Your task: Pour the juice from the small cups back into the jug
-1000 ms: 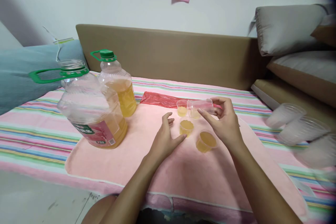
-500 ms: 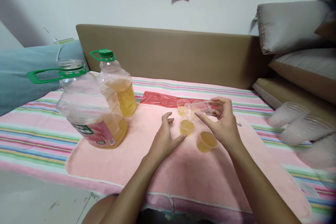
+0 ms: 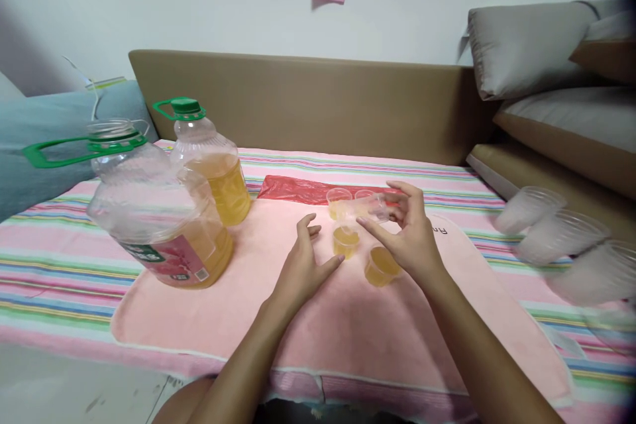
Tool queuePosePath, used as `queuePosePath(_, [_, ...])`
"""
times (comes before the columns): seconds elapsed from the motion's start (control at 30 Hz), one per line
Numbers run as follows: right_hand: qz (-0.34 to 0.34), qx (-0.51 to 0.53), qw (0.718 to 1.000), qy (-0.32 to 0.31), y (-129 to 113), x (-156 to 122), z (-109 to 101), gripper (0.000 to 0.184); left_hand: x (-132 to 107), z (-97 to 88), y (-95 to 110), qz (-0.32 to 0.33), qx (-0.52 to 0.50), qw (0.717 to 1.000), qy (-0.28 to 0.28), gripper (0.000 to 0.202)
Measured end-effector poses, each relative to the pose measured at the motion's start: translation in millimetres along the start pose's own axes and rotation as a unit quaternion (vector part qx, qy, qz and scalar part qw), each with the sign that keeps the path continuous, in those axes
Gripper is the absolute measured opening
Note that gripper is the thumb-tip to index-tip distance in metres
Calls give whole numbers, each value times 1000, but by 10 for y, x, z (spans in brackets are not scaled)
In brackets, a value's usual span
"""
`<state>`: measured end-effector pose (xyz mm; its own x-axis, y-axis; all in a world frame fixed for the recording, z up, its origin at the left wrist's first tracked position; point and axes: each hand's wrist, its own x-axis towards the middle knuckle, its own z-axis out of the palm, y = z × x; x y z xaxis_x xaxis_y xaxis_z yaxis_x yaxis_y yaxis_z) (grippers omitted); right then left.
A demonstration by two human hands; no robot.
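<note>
In the head view my right hand (image 3: 416,238) grips a clear plastic cup (image 3: 371,208), tipped on its side with its narrower end by the fingers. Its mouth end points left, above the group of cups. My left hand (image 3: 304,264) is open, thumb and fingers apart, just left of a small cup of yellow liquid (image 3: 346,242). Another filled cup (image 3: 381,267) stands closer to me, below the right thumb. Behind the held cup is a third cup with yellow liquid (image 3: 338,204); beside it another rim is partly hidden.
On the left stand an uncapped large jug (image 3: 163,232) and a green-capped jug (image 3: 218,179), both partly filled. Stacked clear cups (image 3: 561,236) lie at the right. A red plastic bag (image 3: 288,189) lies behind the cups on the pink mat (image 3: 209,324). Cushions (image 3: 531,53) are piled at right.
The view has shifted slightly, so everything sits a little further left. My right hand still holds the tilted cup, and my left hand keeps its open pose.
</note>
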<state>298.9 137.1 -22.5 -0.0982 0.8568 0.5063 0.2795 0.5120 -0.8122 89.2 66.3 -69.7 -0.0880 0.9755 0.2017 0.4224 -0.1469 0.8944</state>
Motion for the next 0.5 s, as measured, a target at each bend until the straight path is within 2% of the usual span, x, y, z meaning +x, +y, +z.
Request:
queuePosePath(0.07, [11,23,999,22,-12,6,12,85,0,-13,3,-1,2,1000,-1,93])
queuePosePath(0.3, [115,125,982,85,26,93,-116,73,2,-54,1,-4,13,1000,8,91])
queuePosePath(0.5, [188,269,944,39,14,122,-327,44,27,-71,-41,-11,21,1000,12,93])
